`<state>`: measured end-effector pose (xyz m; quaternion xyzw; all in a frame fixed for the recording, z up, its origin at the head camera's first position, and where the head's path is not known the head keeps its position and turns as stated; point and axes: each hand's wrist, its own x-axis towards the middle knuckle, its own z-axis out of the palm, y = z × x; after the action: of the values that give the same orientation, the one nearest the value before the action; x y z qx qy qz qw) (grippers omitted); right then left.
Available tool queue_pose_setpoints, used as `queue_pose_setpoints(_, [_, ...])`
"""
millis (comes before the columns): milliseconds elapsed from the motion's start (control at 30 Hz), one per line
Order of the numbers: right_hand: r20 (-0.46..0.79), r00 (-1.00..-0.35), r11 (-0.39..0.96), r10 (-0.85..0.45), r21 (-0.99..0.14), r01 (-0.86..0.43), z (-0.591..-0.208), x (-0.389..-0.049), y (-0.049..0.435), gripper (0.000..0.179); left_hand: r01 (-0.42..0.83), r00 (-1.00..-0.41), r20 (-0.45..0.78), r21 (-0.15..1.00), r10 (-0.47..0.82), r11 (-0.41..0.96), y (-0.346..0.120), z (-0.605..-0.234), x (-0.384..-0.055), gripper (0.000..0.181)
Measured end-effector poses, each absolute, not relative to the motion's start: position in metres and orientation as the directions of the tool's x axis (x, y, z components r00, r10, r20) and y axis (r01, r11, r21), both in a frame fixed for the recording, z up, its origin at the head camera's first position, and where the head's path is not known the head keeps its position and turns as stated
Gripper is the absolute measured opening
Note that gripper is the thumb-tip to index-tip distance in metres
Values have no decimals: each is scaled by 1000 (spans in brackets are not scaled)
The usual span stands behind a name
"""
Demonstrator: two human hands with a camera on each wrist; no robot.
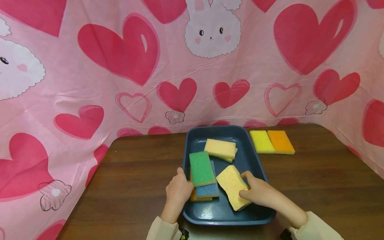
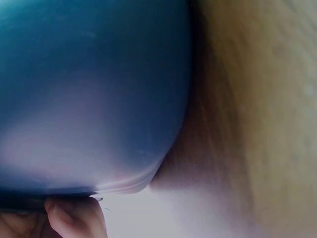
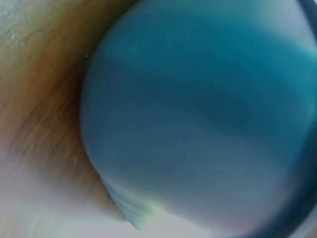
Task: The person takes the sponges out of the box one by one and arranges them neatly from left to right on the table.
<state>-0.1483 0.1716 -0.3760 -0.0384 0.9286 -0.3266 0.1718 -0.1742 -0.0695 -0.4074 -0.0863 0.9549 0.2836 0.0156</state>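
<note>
A dark blue tray (image 1: 229,222) stands on the table with several sponges in it. My right hand (image 1: 261,190) pinches a pale yellow, wavy-edged sponge (image 1: 231,186) at its right side, over the front right of the tray. My left hand (image 1: 179,188) grips the tray's left rim, its fingers curled at the edge beside a stack. That stack has a green sponge (image 1: 202,168) on top, a blue sponge (image 1: 207,191) beneath and an orange one (image 1: 201,199) lowest. The left wrist view shows curled fingers (image 2: 74,218) by the tray wall (image 2: 99,99); in the right wrist view the hand is hidden.
Farther back in the tray lies a cream sponge (image 1: 220,148) on another yellowish one. Behind the tray's right side, a bright yellow sponge (image 1: 262,141) and an orange sponge (image 1: 280,141) lie side by side on the brown wooden table (image 1: 135,186). A pink heart-patterned cloth (image 1: 180,66) hangs behind.
</note>
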Motion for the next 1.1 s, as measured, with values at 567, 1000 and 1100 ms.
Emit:
queue_pose_setpoints(567, [-251,-950,743,-185,-669,32,-361,-154,194,56,-184,-983,-86,536,-164,824,-69,-407,-175,38])
queue_pose_setpoints(1000, [-195,-953,694,-230,-719,-21,-349,-161,218,49,-183,-983,-80,536,-166,824,-69,-408,-175,35])
queue_pose_setpoints(1100, [-172,-958,706,-231,-706,-43,-347,-162,225,49,-186,-982,-84,538,-167,822,-69,-407,-175,35])
